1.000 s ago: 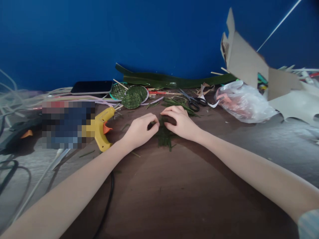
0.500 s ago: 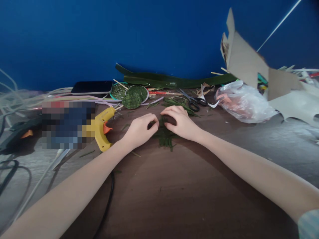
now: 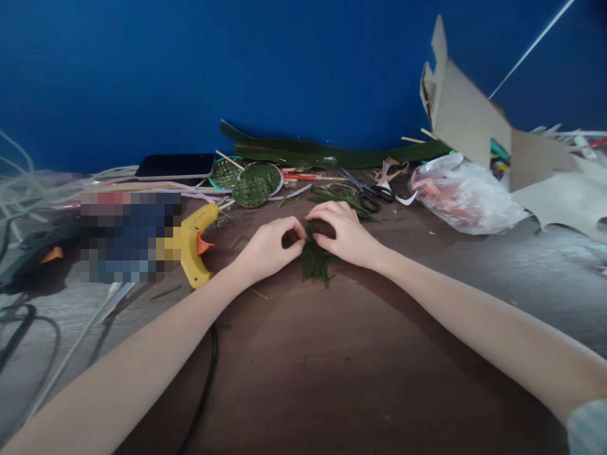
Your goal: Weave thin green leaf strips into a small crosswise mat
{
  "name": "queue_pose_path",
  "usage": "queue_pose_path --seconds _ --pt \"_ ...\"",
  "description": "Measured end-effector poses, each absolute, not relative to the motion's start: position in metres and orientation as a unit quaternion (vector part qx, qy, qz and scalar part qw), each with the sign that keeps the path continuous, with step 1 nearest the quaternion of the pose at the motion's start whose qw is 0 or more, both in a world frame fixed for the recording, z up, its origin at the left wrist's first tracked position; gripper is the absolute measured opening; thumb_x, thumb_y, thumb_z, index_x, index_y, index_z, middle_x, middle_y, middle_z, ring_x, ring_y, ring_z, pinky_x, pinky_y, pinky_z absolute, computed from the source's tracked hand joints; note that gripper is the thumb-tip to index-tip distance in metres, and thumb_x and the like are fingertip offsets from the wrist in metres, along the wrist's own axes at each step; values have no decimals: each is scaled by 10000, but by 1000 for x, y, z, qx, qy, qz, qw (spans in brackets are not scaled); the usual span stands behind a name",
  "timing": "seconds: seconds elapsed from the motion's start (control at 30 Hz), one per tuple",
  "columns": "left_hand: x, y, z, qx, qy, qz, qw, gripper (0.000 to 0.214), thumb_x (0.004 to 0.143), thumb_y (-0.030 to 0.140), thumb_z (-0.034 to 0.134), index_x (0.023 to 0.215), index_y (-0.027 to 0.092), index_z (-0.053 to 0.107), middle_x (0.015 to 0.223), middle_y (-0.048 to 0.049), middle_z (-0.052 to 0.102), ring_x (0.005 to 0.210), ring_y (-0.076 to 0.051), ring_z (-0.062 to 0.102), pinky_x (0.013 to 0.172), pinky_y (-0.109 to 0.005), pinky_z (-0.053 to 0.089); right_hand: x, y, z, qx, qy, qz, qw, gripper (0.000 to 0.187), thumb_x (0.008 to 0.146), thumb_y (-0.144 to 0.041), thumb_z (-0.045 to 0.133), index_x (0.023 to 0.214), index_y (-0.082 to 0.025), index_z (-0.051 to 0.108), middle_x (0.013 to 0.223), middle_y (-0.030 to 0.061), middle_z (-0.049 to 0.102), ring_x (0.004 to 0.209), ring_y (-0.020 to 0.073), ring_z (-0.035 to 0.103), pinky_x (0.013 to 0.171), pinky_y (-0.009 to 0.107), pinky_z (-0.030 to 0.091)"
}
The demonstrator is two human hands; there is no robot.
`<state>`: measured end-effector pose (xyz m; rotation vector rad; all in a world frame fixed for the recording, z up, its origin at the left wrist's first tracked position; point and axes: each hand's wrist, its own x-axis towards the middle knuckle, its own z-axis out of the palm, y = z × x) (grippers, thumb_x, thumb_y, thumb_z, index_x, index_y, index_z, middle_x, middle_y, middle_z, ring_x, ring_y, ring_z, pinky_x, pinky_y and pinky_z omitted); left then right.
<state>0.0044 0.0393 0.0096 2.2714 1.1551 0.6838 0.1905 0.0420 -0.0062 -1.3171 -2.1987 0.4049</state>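
A small mat of woven dark green leaf strips point(image 3: 315, 266) lies on the brown table in front of me, its loose ends pointing toward me. At its upper left edge, my left hand point(image 3: 275, 248) is closed, thumb and index finger pinched together on the strips. My right hand point(image 3: 348, 235) curls over the upper right of the mat, thumb and index fingertips on the strips with a small gap between them. The fingers partly hide the weave's upper part. Just beyond my right hand is a pile of loose leaf strips point(image 3: 327, 194).
A yellow glue gun point(image 3: 195, 249) lies to the left, by a blurred-out patch. Behind are a phone point(image 3: 175, 165), a round woven green disc point(image 3: 251, 185), a long leaf point(image 3: 308, 151) and scissors point(image 3: 367, 194). A plastic bag point(image 3: 467, 196) and cardboard point(image 3: 465, 117) stand right.
My left hand has shifted slightly to the right, bringing its fingertips nearer the right hand's. My right hand and the other things look the same.
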Motion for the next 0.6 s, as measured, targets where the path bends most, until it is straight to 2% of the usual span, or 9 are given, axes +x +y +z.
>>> queue_pose_path --seconds 0.13,0.6 --pt "4 39 11 830 427 250 256 65 744 177 510 779 184 564 785 12 639 740 -136 584 718 -275 448 191 42 -6 -493 -814 154 266 297 739 -197 540 1031 -202 596 1165 92 582 1105 291 454 880 458 373" --pt "5 39 12 823 450 237 254 106 785 193 490 826 182 587 824 14 668 755 -135 593 694 -252 427 190 41 -3 -499 -806 162 273 259 735 -192 545 992 -223 554 1127 76 592 1072 278 469 870 436 361"
